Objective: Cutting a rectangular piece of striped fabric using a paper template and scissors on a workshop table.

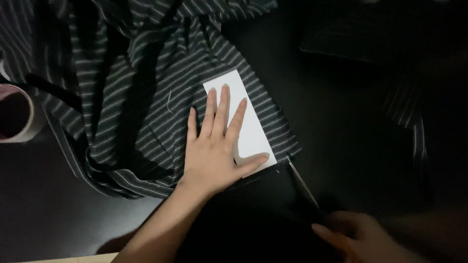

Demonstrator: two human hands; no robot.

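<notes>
1. Nearest to me, my right hand (356,234) sits at the bottom edge, blurred and dim. It is closed around the handles of a pair of scissors (302,185), though I cannot make out the handles themselves in the dark.
2. The blades point up and left, the tip lying just beside the lower right corner of the white card (239,117). I judge the cut along that edge has barely begun; I cannot see any severed strip, and the blade gap is too dim to read.
3. My left hand (214,146) lies flat with fingers spread wide, pressing the card down on the striped fabric (141,97), thumb along the card's lower edge.
4. The card rests on the fabric's right-hand flap, near its lower hem, seemingly as a template; most of its outline looks uncut.
5. Farther off, the fabric bunches into folds toward the top left, its extent cut off by the frame.
6. At the left edge a tape roll (17,114) shows only partly. The dark table (351,97) swallows whatever lies upper right.
</notes>
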